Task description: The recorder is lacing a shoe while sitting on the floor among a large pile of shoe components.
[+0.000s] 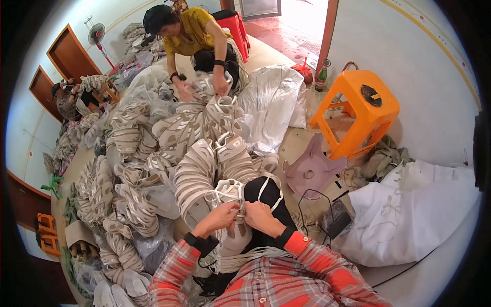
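Head view: left hand (221, 217) and right hand (263, 217) meet at a beige shoe upper (228, 190), just below the frame's centre.
Each grip is pinched together on its lacing; a white lace (263, 189) loops at right. Nested uppers (195, 174) lie just beyond, a co-worker (190, 33) crouching at top centre.

Below-left of orange plastic stool (353, 91): beige-white laced shoe (228, 191), bare left hand (219, 217) hides part from me | far left: striped-shirted person (67, 106), too small to read
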